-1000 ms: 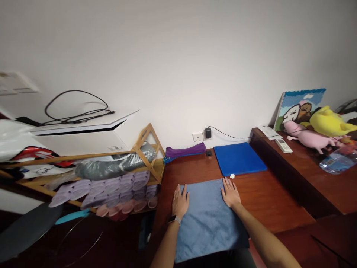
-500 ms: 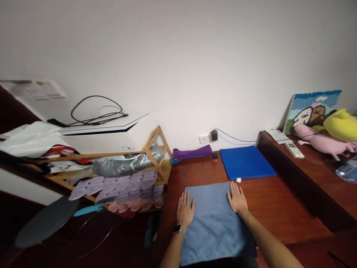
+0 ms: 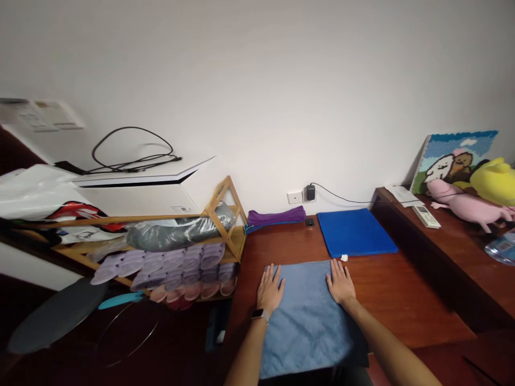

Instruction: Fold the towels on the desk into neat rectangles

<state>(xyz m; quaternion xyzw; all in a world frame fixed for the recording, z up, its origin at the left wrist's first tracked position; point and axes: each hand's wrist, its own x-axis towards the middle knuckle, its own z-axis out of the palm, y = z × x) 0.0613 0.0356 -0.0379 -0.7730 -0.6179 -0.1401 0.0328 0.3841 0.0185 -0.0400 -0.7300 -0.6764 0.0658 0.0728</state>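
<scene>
A blue-grey cloth (image 3: pixel 306 316) lies spread on the reddish-brown wooden desk (image 3: pixel 418 300), its near edge reaching the desk's front and slightly wrinkled there. On the cloth's far left corner rests my left hand (image 3: pixel 270 289), palm down with fingers stretched out; a watch is on that wrist. My right hand (image 3: pixel 341 284) lies flat on the far right corner, fingers spread and thumb toward the middle. Just beyond it sits a flat, bright blue folded cloth or pad (image 3: pixel 356 233) with a small white tag (image 3: pixel 344 258) at its near edge.
Against the wall lies a purple folded cloth (image 3: pixel 277 215), near a socket with a black charger (image 3: pixel 310 192). At left stands a wooden rack (image 3: pixel 227 214) with lilac slippers and a white box (image 3: pixel 137 199). A raised shelf at right holds a remote (image 3: pixel 426 217) and pink plush toy (image 3: pixel 466 203).
My left hand has shifted slightly up and to the right, further onto the cloth's corner. The right hand stays nearly where it was. The view has turned a little.
</scene>
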